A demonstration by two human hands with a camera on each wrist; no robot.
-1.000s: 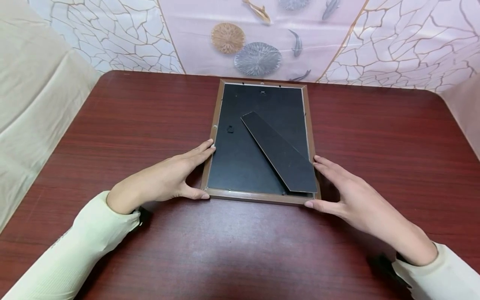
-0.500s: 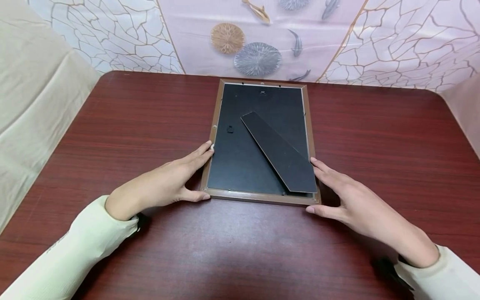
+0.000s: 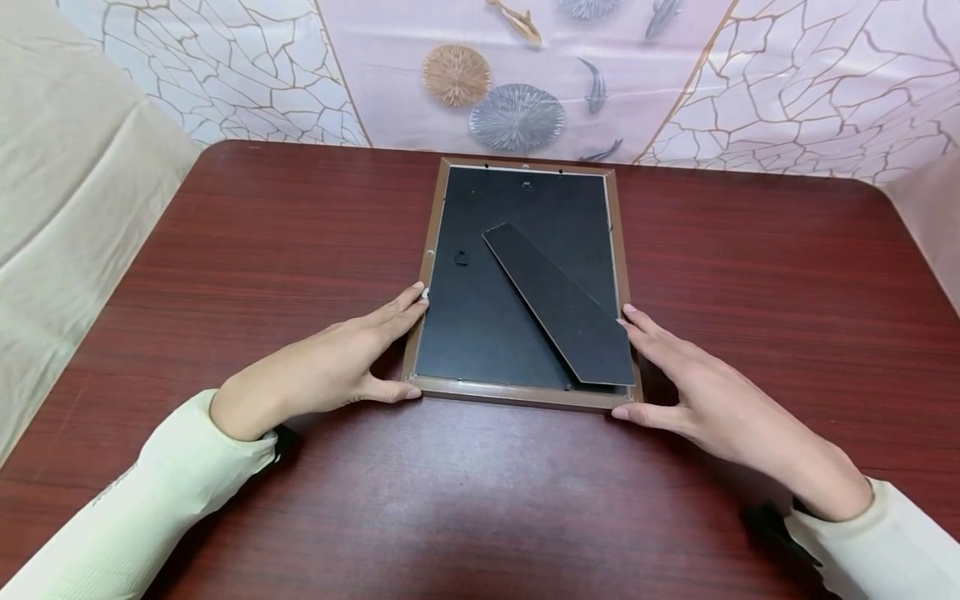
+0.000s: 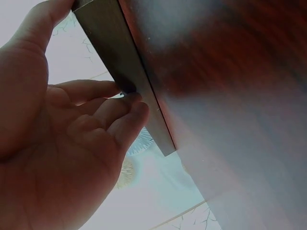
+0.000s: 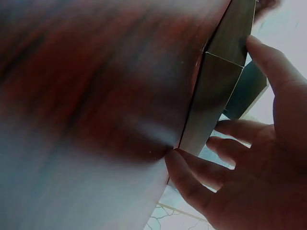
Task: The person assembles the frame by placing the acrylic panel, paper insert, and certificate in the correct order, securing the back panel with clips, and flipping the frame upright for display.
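A brown-edged picture frame [image 3: 495, 333] lies back side up on the table, its black backing showing. A black easel stand [image 3: 558, 308] slants across the backing toward the near right corner. My left hand [image 3: 330, 367] rests at the near left corner, fingertips on the left side and thumb at the front edge. At the near right corner, my right hand [image 3: 705, 387] touches the right side with its fingers and the front edge with its thumb. The wrist views show the fingers of both hands loosely bent along the frame's side [image 4: 108, 43]. Its front face is hidden.
The dark red table [image 3: 300, 208] reaches to a patterned cloth backdrop [image 3: 390, 92] just behind the frame. Pale cloth [image 3: 75, 208] hangs at the left. Small metal hangers [image 3: 461, 258] sit on the backing.
My right fingers have shifted slightly along and over the right side of the frame. My left hand has drawn back a little toward me. The picture frame has stayed in place.
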